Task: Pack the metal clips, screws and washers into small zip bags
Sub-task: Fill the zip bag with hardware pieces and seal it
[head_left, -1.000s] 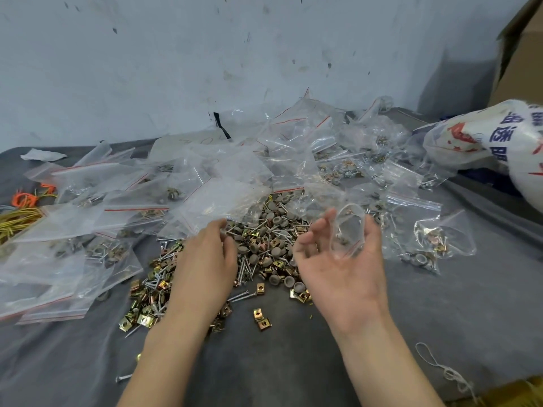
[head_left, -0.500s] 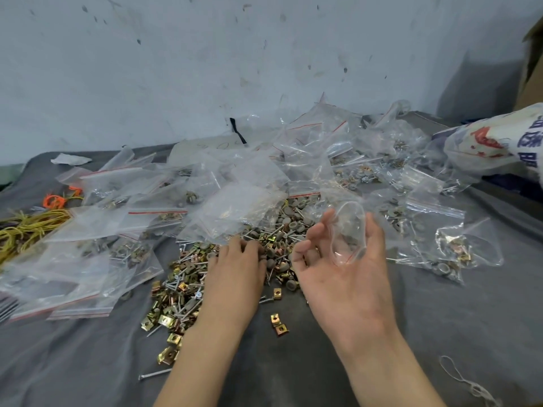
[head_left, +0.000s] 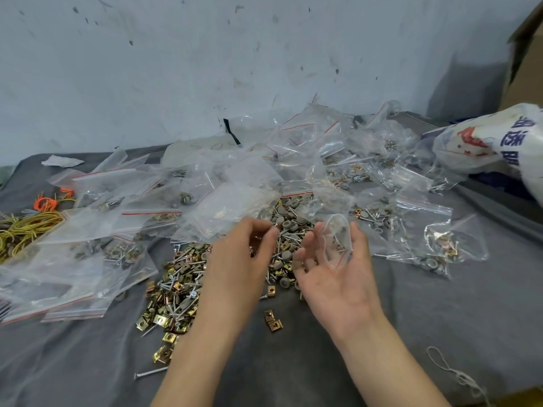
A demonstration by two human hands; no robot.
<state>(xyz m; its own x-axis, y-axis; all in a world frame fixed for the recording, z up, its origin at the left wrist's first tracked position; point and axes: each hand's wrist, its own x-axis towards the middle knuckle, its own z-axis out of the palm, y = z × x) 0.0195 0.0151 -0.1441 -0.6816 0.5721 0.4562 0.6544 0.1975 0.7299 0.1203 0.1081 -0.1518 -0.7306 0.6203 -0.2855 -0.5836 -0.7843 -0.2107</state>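
Grey cloth covers the desk (head_left: 440, 304), with the loose pile (head_left: 182, 277) of clips, screws and washers at dead centre and filled bags (head_left: 435, 245) heaped from ten round to two o'clock. Half a second back the left hand (head_left: 241, 259) lay flat on that pile. Now it has lifted off, knuckles up, fingertips bunched and pointing toward three o'clock at the zip bag (head_left: 338, 242). The pick looks done and the drop comes next (whether its grip actually holds anything, I cannot tell). Just beside it, the right hand (head_left: 338, 283) waits palm up, thumb and curled fingers clamped on the bag, bowing it open.
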